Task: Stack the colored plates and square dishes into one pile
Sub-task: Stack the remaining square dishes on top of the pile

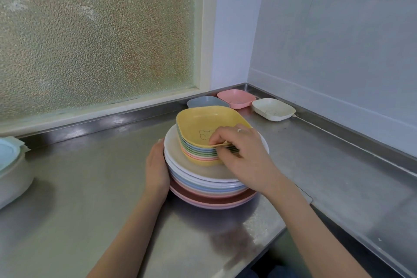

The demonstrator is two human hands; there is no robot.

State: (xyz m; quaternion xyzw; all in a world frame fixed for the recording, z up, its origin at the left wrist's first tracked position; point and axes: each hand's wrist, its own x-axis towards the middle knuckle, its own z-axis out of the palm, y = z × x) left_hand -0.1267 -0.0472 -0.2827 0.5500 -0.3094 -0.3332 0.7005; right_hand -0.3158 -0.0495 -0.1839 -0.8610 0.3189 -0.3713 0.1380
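A pile of round plates point(209, 185) in white, blue, pink and dark red stands on the steel counter point(90, 187). On top of it sits a stack of several square dishes, the uppermost a yellow dish point(200, 124) with a small outline drawing. My right hand point(239, 153) pinches the near rim of the yellow dish, thumb inside and fingers against the stack's side. My left hand point(156, 165) presses flat against the left side of the plate pile. Three loose square dishes lie at the back: a grey dish point(203, 102), a pink dish point(235, 97) and a cream dish point(273, 109).
A frosted window point(97, 36) fills the back left above the counter's raised steel lip. White walls close the corner at the right. A white container with a pale blue lid point(9, 165) stands at the left edge. The counter's front edge point(259, 246) drops off near my right forearm.
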